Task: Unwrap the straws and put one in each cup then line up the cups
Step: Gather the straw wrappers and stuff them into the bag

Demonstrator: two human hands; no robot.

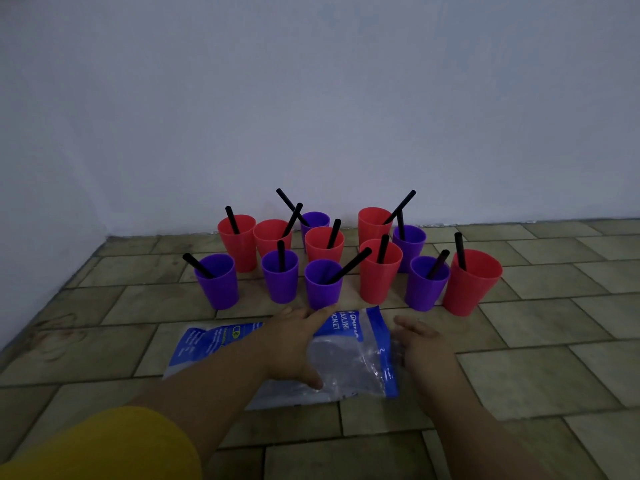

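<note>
Red and purple plastic fills the middle of the frame: six red cups and six purple cups stand upright on the tiled floor, close to the foot of a pale wall. They form a loose cluster of roughly two uneven rows rather than a single line. Several overlap in this view, and a tall red one closes the right end of the near row. Every cup holds one bare black straw, each leaning on its rim at its own angle.

Just below the near row, a clear plastic bag with blue printed panels lies flat on the tiles. The left hand stretches across the bag from the lower left, palm down, fingers straight and thumb spread out to the side, gripping nothing. Its fingertips point at the base of the middle purple cup in the near row — whether they touch it cannot be told. The right hand is at the bag's right edge with its fingers loosely extended and close together, and it holds nothing. The hand is blurred, so contact with the bag cannot be judged. A yellow sleeve fills the lower left corner of the frame, and the left forearm beyond it is bare.
</note>
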